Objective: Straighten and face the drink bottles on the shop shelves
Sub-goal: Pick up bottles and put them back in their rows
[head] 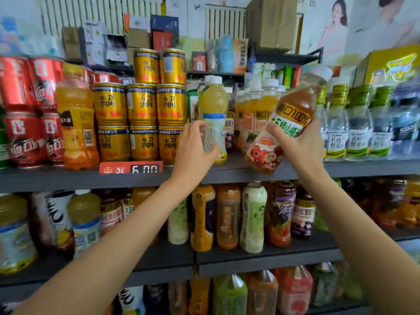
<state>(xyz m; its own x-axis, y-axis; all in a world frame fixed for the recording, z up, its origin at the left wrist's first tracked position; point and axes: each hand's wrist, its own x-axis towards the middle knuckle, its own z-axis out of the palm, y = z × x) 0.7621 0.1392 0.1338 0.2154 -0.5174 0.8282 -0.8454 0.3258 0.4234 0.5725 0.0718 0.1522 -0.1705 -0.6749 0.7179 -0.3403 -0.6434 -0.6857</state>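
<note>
Here the left hand [193,146] grasps an upright pale-yellow juice bottle [214,114] on the top shelf [68,178]; at its three o'clock the right hand [302,144] grips a brown hawthorn bottle [284,130], tilted toward one o'clock, off the shelf.

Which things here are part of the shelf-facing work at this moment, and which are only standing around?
In the job:
left hand gripping the pale yellow bottle
right hand holding the tilted brown juice bottle

Standing around:
gold cans
red cans
price tag
cardboard boxes
</note>
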